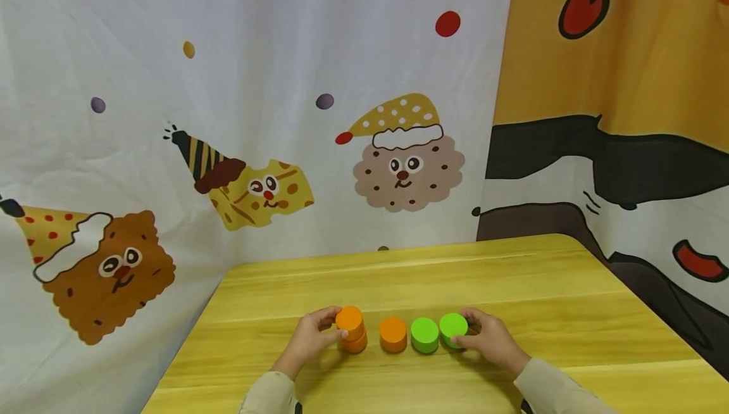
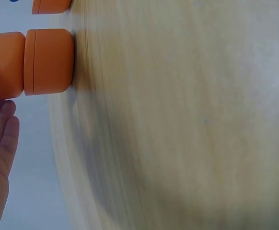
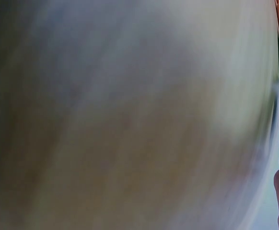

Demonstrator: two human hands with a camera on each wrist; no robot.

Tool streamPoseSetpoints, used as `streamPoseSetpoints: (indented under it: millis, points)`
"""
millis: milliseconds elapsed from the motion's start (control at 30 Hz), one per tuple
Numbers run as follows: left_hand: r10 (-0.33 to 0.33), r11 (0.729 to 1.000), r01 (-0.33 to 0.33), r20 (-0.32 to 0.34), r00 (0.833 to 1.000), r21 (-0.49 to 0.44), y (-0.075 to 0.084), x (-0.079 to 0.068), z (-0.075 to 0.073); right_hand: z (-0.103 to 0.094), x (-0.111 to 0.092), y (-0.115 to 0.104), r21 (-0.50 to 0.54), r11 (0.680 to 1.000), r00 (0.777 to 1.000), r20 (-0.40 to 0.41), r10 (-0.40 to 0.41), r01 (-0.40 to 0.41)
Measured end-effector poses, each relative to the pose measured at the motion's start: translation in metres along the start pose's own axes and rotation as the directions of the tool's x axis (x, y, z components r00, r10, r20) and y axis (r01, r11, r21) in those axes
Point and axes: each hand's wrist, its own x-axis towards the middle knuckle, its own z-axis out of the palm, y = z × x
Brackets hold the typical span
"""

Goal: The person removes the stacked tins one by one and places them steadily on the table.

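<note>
In the head view, my left hand (image 1: 310,340) pinches an orange round block (image 1: 350,319) between thumb and fingers. That block sits on top of a second orange block (image 1: 355,344), and the left wrist view shows the two faces touching. My right hand (image 1: 491,339) holds a green round block (image 1: 453,325) at the right end of the row, thumb in front and fingers behind. Beside it stands another green block (image 1: 424,335), with a single orange block (image 1: 393,335) to its left. The right wrist view catches only the edges of the green blocks and my fingertips.
The blocks stand on a yellow wood-grain table (image 1: 398,275) with rounded corners. Behind it hangs a white curtain (image 1: 273,53) printed with cartoon snacks in party hats. An orange, black and white patterned cloth (image 1: 655,72) hangs at the right.
</note>
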Motion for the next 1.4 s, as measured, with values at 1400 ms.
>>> streamPoseSetpoints:
  millis: [1400]
  points:
    - [-0.024,0.999,0.024,0.0,1.0,-0.025,-0.01,0.001,0.003,0.001,0.016,-0.023,0.065,0.996,0.998,-0.023,-0.052,0.054]
